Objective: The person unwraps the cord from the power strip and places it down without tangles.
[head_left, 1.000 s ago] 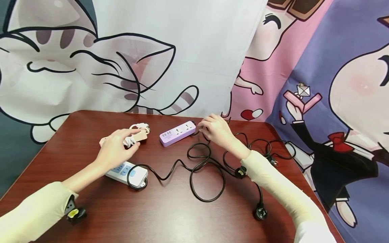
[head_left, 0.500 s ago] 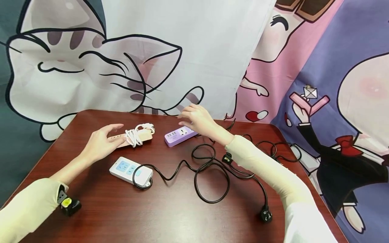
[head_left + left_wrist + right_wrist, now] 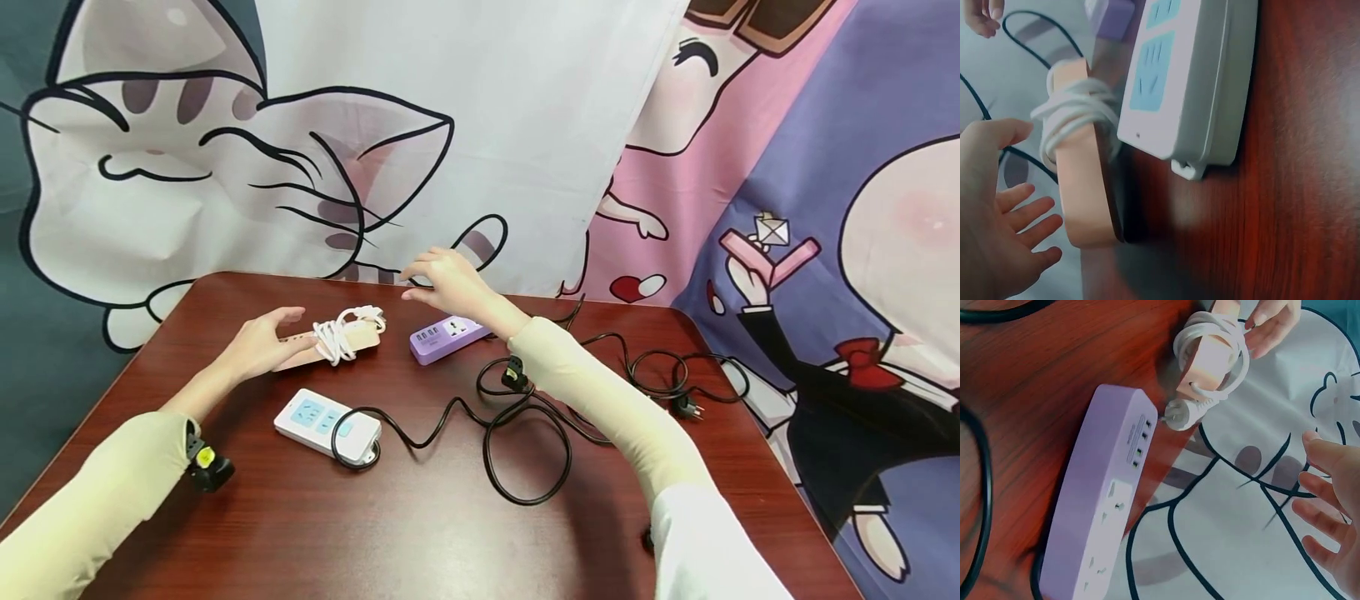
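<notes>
Our left hand (image 3: 258, 346) lies with fingers straight and relaxed against the near end of the pink strip (image 3: 330, 343), whose white cord (image 3: 347, 327) is wound round it just past our fingertips; our right hand (image 3: 442, 279) hovers, fingers spread and holding nothing, above the purple strip (image 3: 448, 335). To grip well, we judge, we should close round the strip's body, not the loose cord; no brand or writing is readable

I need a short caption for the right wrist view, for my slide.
Open right hand hovering beside a lilac plastic power strip on the red-brown wooden table.
</notes>
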`<state>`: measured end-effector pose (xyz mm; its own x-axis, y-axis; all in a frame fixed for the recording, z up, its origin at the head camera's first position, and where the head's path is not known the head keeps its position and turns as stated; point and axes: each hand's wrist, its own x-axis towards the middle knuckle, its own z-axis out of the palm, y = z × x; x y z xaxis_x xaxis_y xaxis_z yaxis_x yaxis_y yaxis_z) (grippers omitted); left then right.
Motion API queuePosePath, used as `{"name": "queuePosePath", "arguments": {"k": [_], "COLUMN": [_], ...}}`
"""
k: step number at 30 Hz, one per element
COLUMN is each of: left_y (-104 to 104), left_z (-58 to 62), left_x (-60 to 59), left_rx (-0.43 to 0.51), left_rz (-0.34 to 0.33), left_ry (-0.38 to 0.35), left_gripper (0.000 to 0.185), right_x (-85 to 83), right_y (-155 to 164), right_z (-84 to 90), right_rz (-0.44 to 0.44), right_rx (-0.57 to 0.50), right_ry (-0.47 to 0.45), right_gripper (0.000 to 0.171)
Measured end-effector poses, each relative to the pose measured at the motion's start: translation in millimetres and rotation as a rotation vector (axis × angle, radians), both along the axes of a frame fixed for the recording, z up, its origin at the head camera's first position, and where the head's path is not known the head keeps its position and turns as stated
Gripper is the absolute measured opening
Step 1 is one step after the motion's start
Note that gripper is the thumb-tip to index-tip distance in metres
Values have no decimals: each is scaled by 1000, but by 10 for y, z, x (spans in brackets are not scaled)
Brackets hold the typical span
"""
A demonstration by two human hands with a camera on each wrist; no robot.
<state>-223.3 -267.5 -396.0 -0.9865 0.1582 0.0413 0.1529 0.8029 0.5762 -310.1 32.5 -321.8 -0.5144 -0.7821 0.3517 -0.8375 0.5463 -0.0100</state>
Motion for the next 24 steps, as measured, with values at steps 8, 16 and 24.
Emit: {"name": "queuePosePath", "arguments": {"k": [8,16,24], "left_y": [-94,-174,-200], "left_z": [-59,-96,-170], "left_x": [-157,-206,-239], "left_rx": [-97,-127,-132], "left_rz": [-64,-125,-158], "left_ry": [-78,-129,-92], "left_gripper": [81,82,75], "right_x": [-110,-149,-172], "right_y": [-211,-411,-637], "right_z": [-71,-81,-209], "right_rz": [-28,-19,0], "right_rx": [80,137,234], "right_ry": [-67,-116,-177], "right_gripper": [29,29,31]}}
